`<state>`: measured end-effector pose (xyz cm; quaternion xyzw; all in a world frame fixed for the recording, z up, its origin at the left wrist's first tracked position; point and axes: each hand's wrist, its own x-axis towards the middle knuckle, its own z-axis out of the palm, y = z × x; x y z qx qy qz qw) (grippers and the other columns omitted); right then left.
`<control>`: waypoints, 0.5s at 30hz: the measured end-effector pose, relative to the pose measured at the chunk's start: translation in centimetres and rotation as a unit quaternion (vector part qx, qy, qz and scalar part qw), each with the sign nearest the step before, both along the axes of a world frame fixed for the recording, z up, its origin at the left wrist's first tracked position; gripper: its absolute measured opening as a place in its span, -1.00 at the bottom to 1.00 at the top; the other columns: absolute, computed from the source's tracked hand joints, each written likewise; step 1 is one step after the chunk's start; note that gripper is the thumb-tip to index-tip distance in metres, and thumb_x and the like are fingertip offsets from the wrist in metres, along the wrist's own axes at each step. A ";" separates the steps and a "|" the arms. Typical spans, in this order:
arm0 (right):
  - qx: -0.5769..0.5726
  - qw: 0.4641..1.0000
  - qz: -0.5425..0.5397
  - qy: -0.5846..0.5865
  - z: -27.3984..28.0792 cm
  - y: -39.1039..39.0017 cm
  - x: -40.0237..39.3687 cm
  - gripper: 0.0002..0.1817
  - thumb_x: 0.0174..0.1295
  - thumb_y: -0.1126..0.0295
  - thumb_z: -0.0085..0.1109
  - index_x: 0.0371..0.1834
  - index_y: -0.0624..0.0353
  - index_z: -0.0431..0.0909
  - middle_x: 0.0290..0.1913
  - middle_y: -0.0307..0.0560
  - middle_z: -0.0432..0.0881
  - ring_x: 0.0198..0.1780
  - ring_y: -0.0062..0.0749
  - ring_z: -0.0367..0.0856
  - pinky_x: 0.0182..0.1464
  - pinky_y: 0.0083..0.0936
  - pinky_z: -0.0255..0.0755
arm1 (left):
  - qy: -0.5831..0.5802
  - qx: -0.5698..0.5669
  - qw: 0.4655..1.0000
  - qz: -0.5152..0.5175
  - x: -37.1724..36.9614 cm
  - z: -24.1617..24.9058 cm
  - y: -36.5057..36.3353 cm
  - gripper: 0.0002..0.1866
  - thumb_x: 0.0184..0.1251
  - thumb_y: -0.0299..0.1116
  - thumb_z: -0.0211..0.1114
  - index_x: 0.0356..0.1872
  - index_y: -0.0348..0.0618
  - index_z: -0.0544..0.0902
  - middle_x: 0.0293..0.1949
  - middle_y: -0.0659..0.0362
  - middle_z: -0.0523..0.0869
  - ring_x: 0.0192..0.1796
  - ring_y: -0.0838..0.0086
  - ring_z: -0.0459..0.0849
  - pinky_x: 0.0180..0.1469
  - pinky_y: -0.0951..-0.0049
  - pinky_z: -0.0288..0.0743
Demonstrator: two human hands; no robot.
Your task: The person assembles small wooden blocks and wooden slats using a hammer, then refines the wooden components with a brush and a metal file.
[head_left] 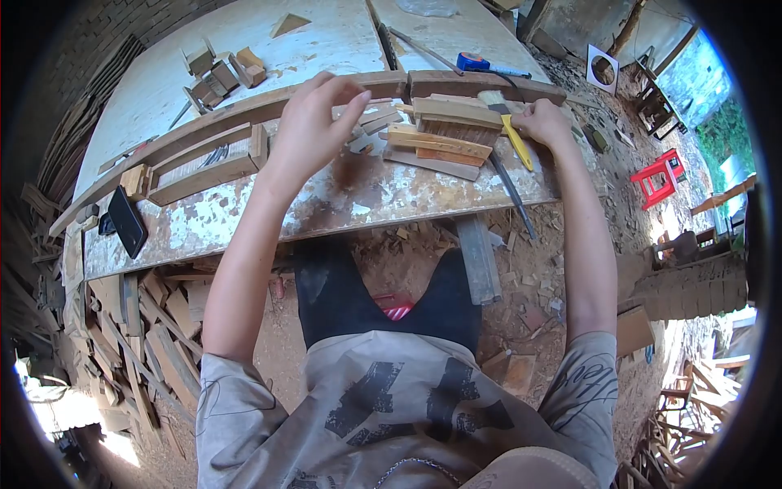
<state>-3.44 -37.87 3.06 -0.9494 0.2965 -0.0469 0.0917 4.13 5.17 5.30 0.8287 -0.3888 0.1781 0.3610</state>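
My left hand is raised over the workbench, thumb and fingers apart and nothing visible in it. My right hand is at the bench's right side, its fingers curled together beside a brush with a yellow handle; what they hold, if anything, is hidden. Between the hands lies a stack of wood strips. A dark pointed tool sticks out past the bench's near edge. Left of my left hand, a long wooden frame holds several small metal pieces.
A phone lies at the bench's left end. Small wood blocks and a blue tape measure rest on the pale board behind a long wooden rail. A red stool stands right; scrap wood is piled lower left.
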 end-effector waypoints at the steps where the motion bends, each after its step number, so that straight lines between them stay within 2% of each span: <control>1: -0.004 1.000 0.004 -0.004 0.0 0.0 -0.1 -0.60 -0.01 -0.03 0.54 -0.32 0.07 0.80 -0.17 0.05 0.90 -0.07 0.01 0.89 0.07 -0.13 0.67 | 0.004 -0.018 1.000 -0.017 -0.3 0.5 -0.4 -0.63 0.66 -0.08 0.38 0.07 -0.23 0.83 0.02 0.03 0.84 0.10 0.19 0.85 0.08 0.23 0.71; 4: -0.002 0.999 0.034 -0.033 0.3 0.0 -0.8 -0.60 0.05 0.01 0.55 -0.27 0.12 0.81 -0.16 0.07 0.90 -0.09 -0.02 0.89 0.03 -0.18 0.68 | -0.020 -0.036 0.997 -0.060 -0.9 1.9 -1.8 -0.65 0.64 -0.09 0.41 0.07 -0.18 0.85 0.01 0.08 0.84 0.08 0.28 0.86 -0.04 0.29 0.75; 5: 0.017 0.996 0.044 -0.074 0.4 0.0 -1.0 -0.62 0.09 0.04 0.55 -0.25 0.13 0.82 -0.18 0.04 0.90 -0.12 -0.09 0.88 0.01 -0.23 0.68 | -0.026 -0.051 0.995 -0.084 -0.8 2.0 -2.2 -0.66 0.62 -0.07 0.43 0.08 -0.13 0.86 0.01 0.10 0.85 0.09 0.31 0.85 -0.09 0.29 0.77; 8: 0.093 0.974 0.082 -0.188 1.7 1.3 -2.6 -0.70 0.22 0.17 0.53 -0.15 0.16 0.83 -0.23 -0.08 0.88 -0.18 -0.33 0.85 -0.02 -0.39 0.66 | -0.046 -0.035 0.990 -0.128 -1.3 2.8 -3.6 -0.64 0.59 -0.05 0.46 0.08 -0.14 0.86 0.02 0.09 0.85 0.09 0.28 0.85 -0.06 0.28 0.76; 10: 0.162 0.945 0.121 -0.257 2.8 3.1 -3.6 -0.77 0.32 0.29 0.49 -0.05 0.15 0.83 -0.25 -0.19 0.86 -0.19 -0.53 0.80 -0.04 -0.49 0.63 | -0.063 -0.034 0.986 -0.150 -1.3 2.7 -4.8 -0.60 0.55 -0.03 0.49 0.11 -0.13 0.85 0.05 0.07 0.85 0.09 0.24 0.85 -0.03 0.27 0.75; 13: 0.325 0.853 0.202 -0.356 4.0 6.9 -5.2 -0.74 0.39 0.41 0.49 0.10 0.14 0.80 -0.21 -0.32 0.82 -0.13 -0.69 0.72 -0.02 -0.62 0.57 | -0.090 -0.038 0.979 -0.180 -1.1 1.9 -6.7 -0.54 0.51 0.03 0.52 0.17 -0.12 0.82 0.10 0.05 0.86 0.07 0.22 0.84 -0.02 0.24 0.72; 15: 0.351 0.836 0.207 -0.367 4.6 8.9 -6.0 -0.70 0.41 0.45 0.49 0.18 0.17 0.77 -0.14 -0.31 0.82 -0.08 -0.68 0.73 0.02 -0.64 0.58 | -0.060 -0.025 0.977 -0.201 -1.4 1.9 -7.7 -0.51 0.50 0.05 0.52 0.20 -0.11 0.82 0.09 0.04 0.86 0.05 0.21 0.84 -0.02 0.22 0.71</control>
